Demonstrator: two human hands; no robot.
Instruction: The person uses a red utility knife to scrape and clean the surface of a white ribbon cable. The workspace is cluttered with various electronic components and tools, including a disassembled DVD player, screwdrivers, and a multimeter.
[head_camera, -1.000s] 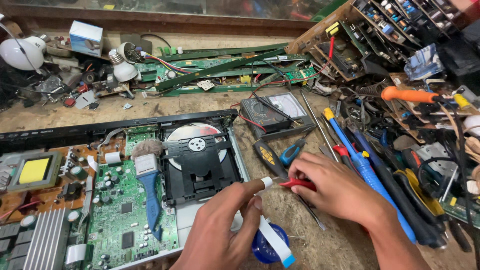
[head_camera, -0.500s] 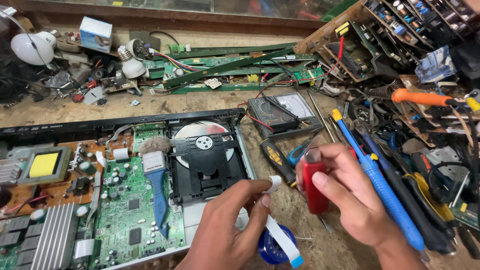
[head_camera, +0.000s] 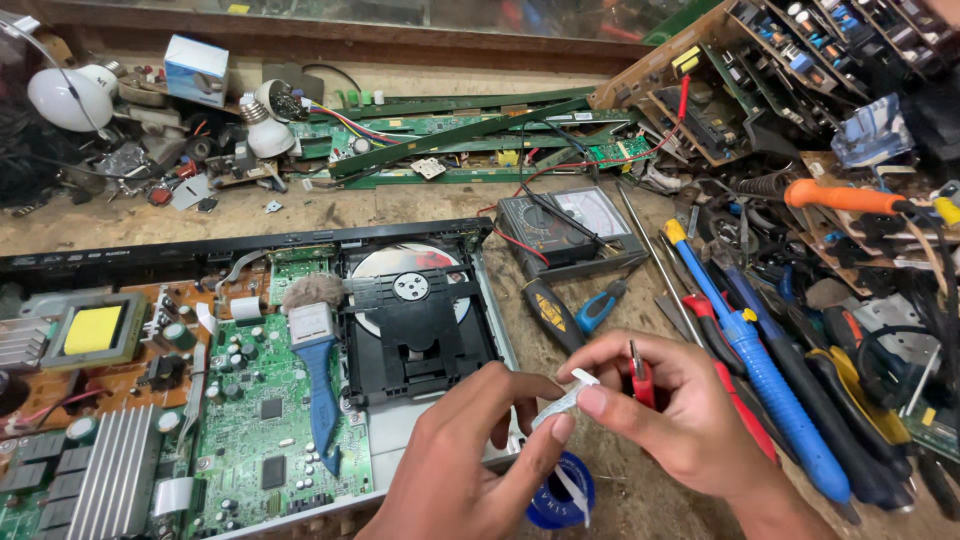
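**White ribbon cable pinched between both hands over an opened disc player**

White and paper-thin, the flat ribbon cable (head_camera: 562, 400) sits right between the two hands, just in front of the player's open chassis (head_camera: 250, 400). The left hand (head_camera: 470, 460) has thumb and forefinger closed on its lower part, and the right hand (head_camera: 670, 420) pinches the upper end with its fingertips. That same right hand also has a small red-handled tool (head_camera: 640, 378) tucked in its fingers, metal tip pointing up.

My guess is the strip weighs next to nothing and flexes easily, but creases if bent sharply. The contact end looks like the fragile bit, so I'd hold it by the flat sides a little back from the tip, not by the edge.

Below the hands there's a blue spool (head_camera: 560, 492) on the worktop (head_camera: 400, 205), partly hidden by the left hand. Inside the chassis: a disc drive (head_camera: 415, 315) with a silver disc showing, a green circuit board (head_camera: 265, 430) and a blue-handled brush (head_camera: 315, 370) lying across it.

To the right, a blue-handled soldering iron (head_camera: 760, 380), screwdrivers and an analogue multimeter (head_camera: 570, 225). Further back it's a mess of green board strips and light bulbs (head_camera: 70, 95).
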